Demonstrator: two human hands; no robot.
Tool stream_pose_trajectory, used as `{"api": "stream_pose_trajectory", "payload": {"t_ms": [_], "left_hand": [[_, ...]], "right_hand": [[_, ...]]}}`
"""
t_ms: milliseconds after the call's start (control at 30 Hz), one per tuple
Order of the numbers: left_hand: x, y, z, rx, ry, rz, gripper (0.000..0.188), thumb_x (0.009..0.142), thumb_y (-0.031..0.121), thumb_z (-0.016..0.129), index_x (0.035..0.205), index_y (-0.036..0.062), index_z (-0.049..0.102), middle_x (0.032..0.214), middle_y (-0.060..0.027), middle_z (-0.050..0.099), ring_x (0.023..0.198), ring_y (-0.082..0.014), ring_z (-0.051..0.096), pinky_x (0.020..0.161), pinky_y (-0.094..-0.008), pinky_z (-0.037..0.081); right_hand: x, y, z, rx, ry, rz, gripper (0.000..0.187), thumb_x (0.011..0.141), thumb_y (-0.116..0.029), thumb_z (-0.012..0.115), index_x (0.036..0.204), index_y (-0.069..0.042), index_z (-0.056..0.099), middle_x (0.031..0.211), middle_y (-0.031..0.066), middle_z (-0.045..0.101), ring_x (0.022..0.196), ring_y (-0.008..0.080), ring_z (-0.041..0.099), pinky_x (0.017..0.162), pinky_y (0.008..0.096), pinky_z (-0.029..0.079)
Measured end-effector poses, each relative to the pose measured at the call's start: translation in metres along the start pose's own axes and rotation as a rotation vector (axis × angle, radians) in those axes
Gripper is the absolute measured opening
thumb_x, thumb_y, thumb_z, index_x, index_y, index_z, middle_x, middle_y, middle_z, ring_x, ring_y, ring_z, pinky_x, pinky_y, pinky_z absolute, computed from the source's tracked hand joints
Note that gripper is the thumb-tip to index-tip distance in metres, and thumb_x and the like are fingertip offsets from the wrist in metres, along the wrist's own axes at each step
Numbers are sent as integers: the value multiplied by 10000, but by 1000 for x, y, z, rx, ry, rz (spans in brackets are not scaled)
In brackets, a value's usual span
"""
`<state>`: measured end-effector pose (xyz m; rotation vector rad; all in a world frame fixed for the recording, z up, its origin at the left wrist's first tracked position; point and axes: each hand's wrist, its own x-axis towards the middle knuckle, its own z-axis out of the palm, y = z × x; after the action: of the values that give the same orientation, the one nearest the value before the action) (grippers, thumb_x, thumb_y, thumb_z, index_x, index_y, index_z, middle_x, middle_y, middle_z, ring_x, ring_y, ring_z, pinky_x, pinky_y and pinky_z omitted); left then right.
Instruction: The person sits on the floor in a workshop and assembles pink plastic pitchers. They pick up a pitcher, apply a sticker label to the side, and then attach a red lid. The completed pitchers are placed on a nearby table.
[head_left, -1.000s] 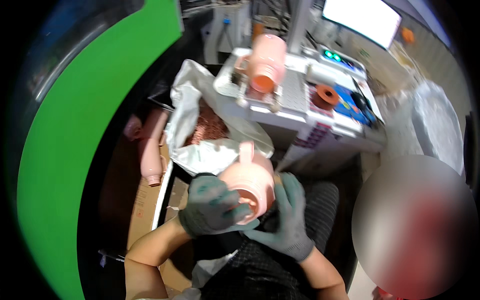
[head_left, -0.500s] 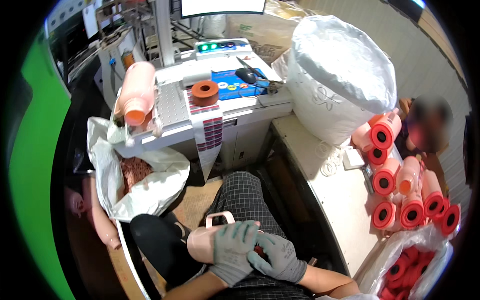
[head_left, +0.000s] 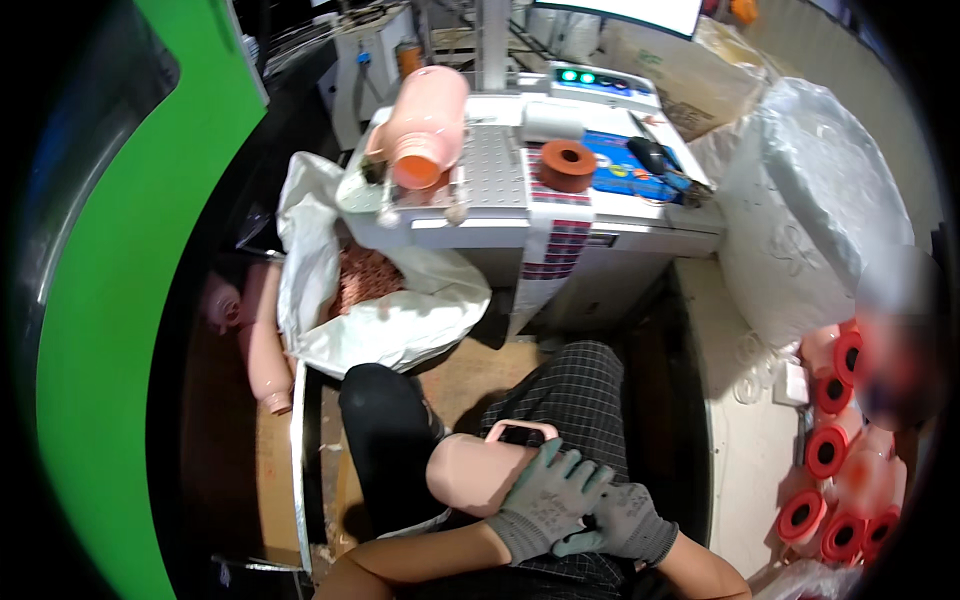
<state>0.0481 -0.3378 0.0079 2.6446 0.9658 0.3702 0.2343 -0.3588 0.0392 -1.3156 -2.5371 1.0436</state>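
Note:
A pink plastic bottle [head_left: 475, 474] with a loop handle lies across my lap, its closed base to the left. My left hand [head_left: 553, 502], in a grey knit glove, is wrapped over the bottle's right part. Against it, my right hand [head_left: 632, 522], gloved too, is closed around the mouth end. The hands cover the mouth end, so what the right fingers hold is hidden. On the white machine table ahead lies another pink bottle [head_left: 428, 125], its open mouth toward me.
A white sack [head_left: 420, 325] of pink scraps sits front left, with loose pink bottles [head_left: 268, 350] beside it. A label strip [head_left: 555, 255] hangs off the table beneath a brown tape roll [head_left: 567, 165]. At right are a large white bag [head_left: 800, 220], red-ended pink bottles [head_left: 828, 450] and a blurred person.
My view has swung left, so the scene sits further right in the picture. My left fingers now reach over toward the right hand, and the reddish piece between the hands is hidden.

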Motion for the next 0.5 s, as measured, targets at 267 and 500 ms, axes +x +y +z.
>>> {"api": "stream_pose_trajectory", "payload": {"t_ms": [267, 500], "left_hand": [[-35, -54, -32, -398, 371, -74, 684, 691, 397, 902, 1237, 56, 668, 1112, -93, 720, 1002, -269, 690, 904, -406, 535], [-64, -74, -66, -449, 558, -204, 717, 665, 399, 982, 1180, 5, 675, 1096, -155, 741, 1045, -352, 725, 979, -463, 573]], "right_hand": [[23, -12, 71, 379, 973, 85, 214, 959, -171, 707, 821, -12, 670, 638, 102, 611, 546, 219, 586, 541, 324, 468], [110, -23, -18, 747, 1233, -535, 326, 1035, -332, 619, 1006, -28, 506, 986, 92, 548, 841, 195, 545, 780, 346, 516]]}}
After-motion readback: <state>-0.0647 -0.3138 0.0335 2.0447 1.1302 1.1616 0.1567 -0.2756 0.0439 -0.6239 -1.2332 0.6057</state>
